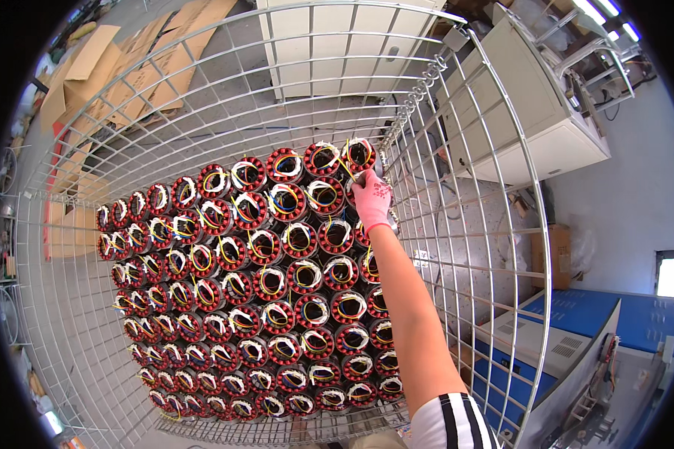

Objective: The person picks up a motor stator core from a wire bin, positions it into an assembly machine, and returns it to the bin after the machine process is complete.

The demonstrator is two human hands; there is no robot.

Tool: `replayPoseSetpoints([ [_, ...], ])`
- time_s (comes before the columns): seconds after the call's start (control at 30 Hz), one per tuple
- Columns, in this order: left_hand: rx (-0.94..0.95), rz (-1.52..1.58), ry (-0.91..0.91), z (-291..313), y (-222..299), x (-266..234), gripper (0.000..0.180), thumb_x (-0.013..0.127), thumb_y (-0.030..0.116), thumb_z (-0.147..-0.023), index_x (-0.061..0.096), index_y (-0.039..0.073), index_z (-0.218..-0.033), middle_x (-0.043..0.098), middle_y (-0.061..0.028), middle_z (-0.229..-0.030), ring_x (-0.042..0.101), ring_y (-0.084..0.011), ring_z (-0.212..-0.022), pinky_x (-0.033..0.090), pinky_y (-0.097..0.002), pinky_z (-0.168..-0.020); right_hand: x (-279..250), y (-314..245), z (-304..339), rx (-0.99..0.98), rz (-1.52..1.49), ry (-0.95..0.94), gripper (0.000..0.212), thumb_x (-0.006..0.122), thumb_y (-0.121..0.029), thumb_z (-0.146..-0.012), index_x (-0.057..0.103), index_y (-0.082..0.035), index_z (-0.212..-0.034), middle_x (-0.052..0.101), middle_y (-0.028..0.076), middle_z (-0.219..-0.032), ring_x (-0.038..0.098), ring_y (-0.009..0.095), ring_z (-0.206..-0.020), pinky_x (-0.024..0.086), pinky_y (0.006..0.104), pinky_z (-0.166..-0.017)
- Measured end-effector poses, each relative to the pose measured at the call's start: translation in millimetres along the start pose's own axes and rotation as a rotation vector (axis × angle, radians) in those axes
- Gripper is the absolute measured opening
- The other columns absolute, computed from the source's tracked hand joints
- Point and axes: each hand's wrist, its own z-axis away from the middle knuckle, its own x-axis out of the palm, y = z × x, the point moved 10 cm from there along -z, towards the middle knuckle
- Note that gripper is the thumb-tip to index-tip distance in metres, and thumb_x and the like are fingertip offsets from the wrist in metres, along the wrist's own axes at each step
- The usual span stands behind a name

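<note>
Rows of motor stators (307,276), ring-shaped with red windings and white, yellow and blue wires, stand packed together in a wire mesh cage. My right hand (372,199), in a pink glove, reaches to the far right corner of the rows. Its fingers are curled down over a stator at the right-hand end, which the glove mostly covers. Just beyond the fingertips stands the corner stator (361,153), its wires looped over the top. My left hand is out of the picture.
Mesh walls (528,209) surround the stators, and a coiled spring (419,86) joins two panels at the far right corner. Pale cabinets (337,49) stand behind the cage. Flattened cardboard (153,63) lies at the far left; a blue and grey machine (577,329) is at the right.
</note>
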Motion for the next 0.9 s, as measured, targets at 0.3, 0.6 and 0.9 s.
replayPoseSetpoints([
  [0.3, -0.014, 0.024, 0.006, 2.4, -5.4, -3.2, 0.048, 0.036, 0.033, -0.102, 0.038, 0.006, -0.141, 0.045, -0.0161, -0.141, 0.041, -0.0329, -0.132, 0.03, -0.05, -0.112, -5.5, -13.3, 8.8, -0.288, 0.434, 0.055, 0.02, 0.054, -0.028, -0.091, 0.063, -0.01, -0.095, 0.065, 0.009, -0.101, 0.064, 0.029, -0.093, 0.052, 0.0412, -0.074],
  [0.6, -0.007, 0.042, 0.001, 7.1, -11.9, -6.1, 0.047, 0.036, 0.033, -0.102, 0.039, 0.006, -0.141, 0.045, -0.0166, -0.141, 0.041, -0.0336, -0.132, 0.03, -0.0509, -0.112, 12.6, -32.0, 26.6, -0.288, 0.948, -0.403, 0.079, 0.05, -0.074, -0.078, 0.067, -0.006, -0.115, 0.063, 0.006, -0.113, 0.043, 0.023, -0.118, 0.034, 0.037, -0.096],
  [0.9, -0.03, -0.006, -0.069, 37.5, -14.6, -25.7, 0.047, 0.036, 0.033, -0.102, 0.039, 0.006, -0.14, 0.045, -0.017, -0.14, 0.041, -0.0343, -0.132, 0.031, -0.0517, -0.112, -1.1, -33.9, 37.2, -0.226, 0.873, -0.26, 0.068, 0.06, -0.059, -0.08, 0.061, -0.003, -0.119, 0.053, 0.009, -0.122, 0.044, 0.028, -0.119, 0.034, 0.0397, -0.104],
])
